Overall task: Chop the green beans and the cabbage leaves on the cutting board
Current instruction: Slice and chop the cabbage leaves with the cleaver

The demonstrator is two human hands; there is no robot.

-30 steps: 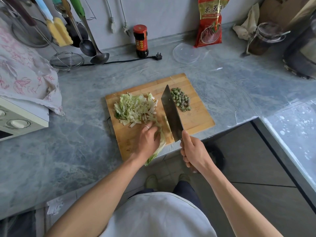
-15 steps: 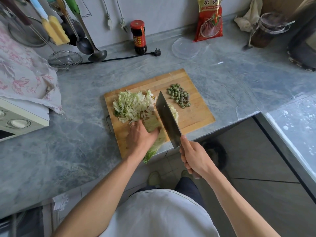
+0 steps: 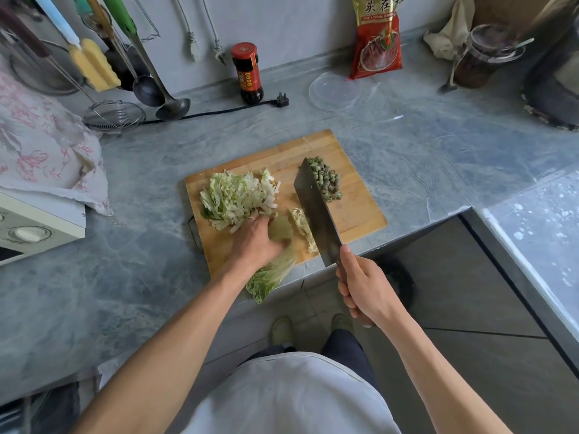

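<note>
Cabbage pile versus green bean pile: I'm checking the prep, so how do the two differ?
The chopped cabbage is pale green and white, in flat ragged strips; the chopped green beans are dark green, in short round bits. The cabbage pile is much larger and lies left of the cleaver; the beans lie right of it. Both rest on the cutting board.

Ring on left hand [image 3: 255,242]; pale grey top [image 3: 282,399], dark trousers [image 3: 344,349].

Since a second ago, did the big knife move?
Yes. The cleaver swung left over the cabbage, then back right beside the chopped green beans.
</note>
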